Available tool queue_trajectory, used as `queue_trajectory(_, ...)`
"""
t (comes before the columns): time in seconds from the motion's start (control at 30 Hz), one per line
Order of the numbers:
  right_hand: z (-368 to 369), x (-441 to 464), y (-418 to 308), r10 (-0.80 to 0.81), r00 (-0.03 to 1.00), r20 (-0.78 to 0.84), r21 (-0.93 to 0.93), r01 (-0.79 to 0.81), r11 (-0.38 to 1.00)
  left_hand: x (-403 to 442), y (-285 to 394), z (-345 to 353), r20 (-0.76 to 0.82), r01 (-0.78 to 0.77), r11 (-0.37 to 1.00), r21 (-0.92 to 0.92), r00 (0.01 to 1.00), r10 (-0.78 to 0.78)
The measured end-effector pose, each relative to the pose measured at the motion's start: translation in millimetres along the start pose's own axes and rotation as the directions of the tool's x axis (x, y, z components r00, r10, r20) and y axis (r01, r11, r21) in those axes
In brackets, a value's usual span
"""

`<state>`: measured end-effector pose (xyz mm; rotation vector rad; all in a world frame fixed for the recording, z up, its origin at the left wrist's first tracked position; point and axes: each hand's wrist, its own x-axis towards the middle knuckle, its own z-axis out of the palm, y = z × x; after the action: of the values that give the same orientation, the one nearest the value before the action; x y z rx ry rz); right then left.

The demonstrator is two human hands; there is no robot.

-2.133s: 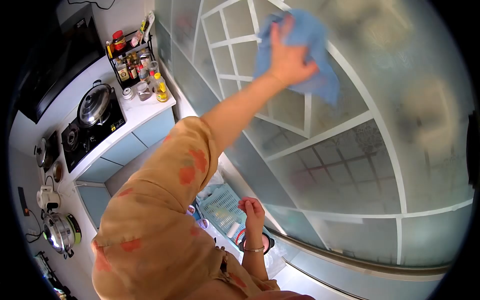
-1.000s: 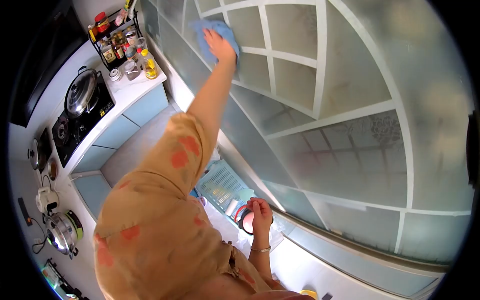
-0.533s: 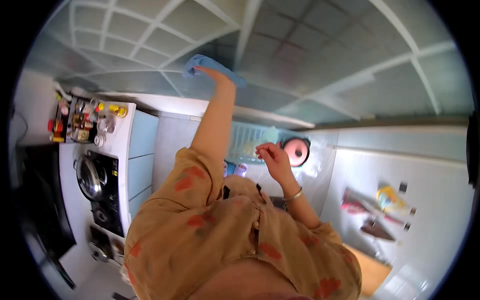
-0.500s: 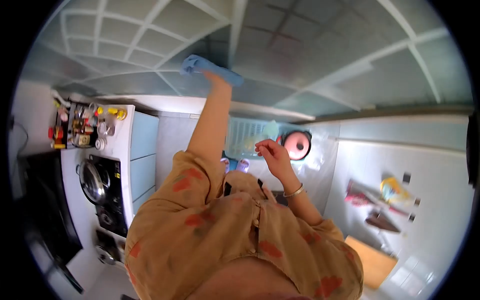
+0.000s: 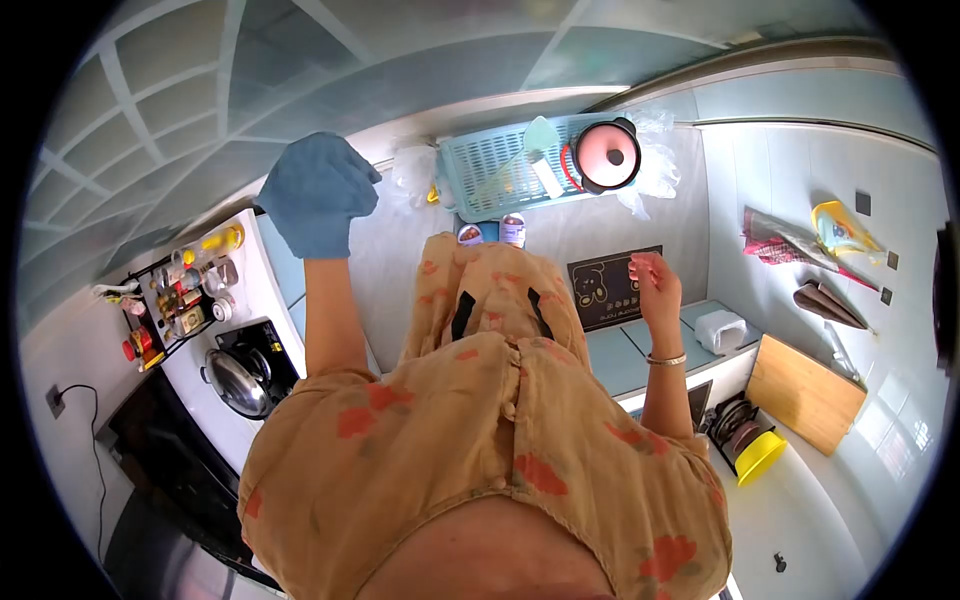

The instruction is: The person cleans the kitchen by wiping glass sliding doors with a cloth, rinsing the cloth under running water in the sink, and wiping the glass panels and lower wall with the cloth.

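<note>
A blue cloth (image 5: 318,190) covers my left hand, which grips it from beneath. Only the wrist shows below the cloth, so the fingers are hidden. My left arm stretches forward and left, and the cloth is near the lower part of the glass-paned partition (image 5: 175,100). My right hand (image 5: 655,285) hangs in the air on the right with nothing in it, its fingers loosely bent and a bracelet (image 5: 666,360) on the wrist. In the picture it overlaps the edge of a dark bear-patterned mat (image 5: 605,290).
Ahead stands a light-blue basket (image 5: 455,180), with a pink-lidded pot (image 5: 606,157) at its right end. Bottles and jars (image 5: 205,265) and a lidded pan (image 5: 236,382) crowd the left counter. A cutting board (image 5: 805,393) and a yellow bowl (image 5: 762,458) are at the right.
My left hand and the cloth have come down and left from the glass. My right hand has swung right, away from the basket. The view has tilted and turned.
</note>
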<state>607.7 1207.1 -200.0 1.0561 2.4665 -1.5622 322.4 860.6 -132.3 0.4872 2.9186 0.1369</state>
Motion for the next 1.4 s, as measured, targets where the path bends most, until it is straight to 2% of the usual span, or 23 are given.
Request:
queue_trajectory(0.2,21.0,21.4,-14.9,-0.041,0.998,0.041,-0.048,0.043,0.998,-15.1,-16.1,20.6,-0.092,-0.036,0.999,-0.027,0.995,0.033)
queue_trajectory(0.3,38.9,53.4,-18.2,-0.127,0.983,0.133,-0.017,0.13,0.991,-24.5,-29.6,35.8,-0.177,-0.05,0.998,-0.039,0.983,0.042)
queue_trajectory(0.4,60.9,88.9,-19.7,-0.254,0.933,0.257,-0.119,0.291,0.949,-34.0,-47.4,55.9,-0.313,-0.063,0.998,-0.025,0.948,0.052)
queue_trajectory(0.47,86.4,113.6,-11.6,-0.345,0.873,0.345,-0.053,0.385,0.921,-35.8,-65.5,67.1,-0.424,-0.056,0.998,0.007,0.904,0.054)
queue_trajectory(0.6,145.6,143.6,-17.1,-0.46,0.65,0.604,0.011,0.571,0.821,-40.8,-104.2,88.4,-0.621,0.003,0.996,0.091,0.782,0.054)
queue_trajectory(0.73,191.0,157.1,-1.5,-0.523,0.343,0.78,0.092,0.764,0.638,-49.2,-124.6,118.3,-0.777,0.072,0.987,0.142,0.626,0.066)
queue_trajectory(0.77,202.7,155.9,19.2,-0.528,0.276,0.803,0.132,0.782,0.61,-55.6,-124.8,132.9,-0.81,0.089,0.985,0.144,0.582,0.066)
queue_trajectory(0.87,240.0,144.9,95.2,-0.542,-0.028,0.84,0.302,0.854,0.424,-97.1,-100.5,195.3,-0.89,0.157,0.982,0.103,0.455,0.021)
queue_trajectory(0.93,249.8,133.3,155.9,-0.532,-0.144,0.834,0.375,0.855,0.358,-128.6,-67.4,236.4,-0.922,-0.161,0.982,-0.099,0.387,-0.03)
queue_trajectory(0.97,244.7,122.8,178.9,-0.597,-0.143,0.789,0.409,0.847,0.338,-144.8,-52.1,250.8,-0.927,-0.158,0.982,-0.102,0.373,-0.036)
queue_trajectory(1.0,241.2,121.8,188.7,-0.66,-0.176,0.731,0.468,0.833,0.295,-161.3,-38.7,256.4,-0.938,0.08,0.997,0.002,0.347,-0.026)
queue_trajectory(1.03,226.4,118.3,198.6,-0.664,-0.182,0.726,0.475,0.83,0.293,-168.2,-24.3,256.7,-0.936,0.287,0.952,0.103,0.352,-0.005)
queue_trajectory(1.07,204.6,105.4,217.6,-0.673,-0.07,0.737,0.416,0.831,0.37,-179.5,-54.7,276.2,-0.896,0.456,0.857,0.241,0.444,0.016)
queue_trajectory(1.1,176.8,95.3,237.9,-0.667,0.032,0.744,0.361,0.822,0.441,-193.2,-33.4,286.6,-0.893,0.453,0.858,0.242,0.449,0.014)
queue_trajectory(1.13,148.3,88.7,247.2,-0.675,0.095,0.731,0.355,0.792,0.496,-207.0,-16.4,287.2,-0.896,0.329,0.943,-0.036,0.408,-0.177)
queue_trajectory(1.17,121.5,89.6,264.5,-0.691,0.208,0.692,0.348,0.743,0.572,-223.4,1.3,287.3,-0.848,0.189,0.932,-0.309,0.389,-0.36)
queue_trajectory(1.2,103.5,84.6,283.5,-0.693,0.308,0.651,0.35,0.688,0.635,-243.9,14.8,293.3,-0.867,0.146,0.914,-0.379,0.291,-0.405)
queue_trajectory(1.23,80.5,86.2,287.2,-0.63,0.474,0.616,0.421,0.478,0.771,-248.1,46.5,296.0,-0.876,0.093,0.913,-0.398,0.256,-0.409)
queue_trajectory(1.27,51.1,78.7,281.6,-0.624,0.562,0.543,0.508,0.372,0.777,-248.6,87.1,298.5,-0.84,0.012,0.888,-0.46,0.317,-0.44)
queue_trajectory(1.3,29.6,70.6,281.1,-0.651,0.598,0.467,0.637,0.283,0.717,-253.7,140.6,306.5,-0.76,-0.09,0.833,-0.546,0.472,-0.447)
queue_trajectory(1.33,11.9,55.7,270.3,-0.724,0.558,0.405,0.798,0.171,0.578,-255.0,195.0,312.1,-0.612,-0.162,0.752,-0.639,0.7,-0.369)
queue_trajectory(1.37,-1.0,46.8,270.8,-0.755,0.55,0.356,0.896,0.026,0.442,-223.9,265.9,348.1,-0.733,-0.603,0.531,-0.595,0.679,-0.05)
queue_trajectory(1.4,-4.8,27.2,265.8,-0.856,0.46,0.237,0.971,-0.086,0.223,-193.2,336.7,383.4,-0.768,-0.81,0.081,-0.581,0.578,0.276)
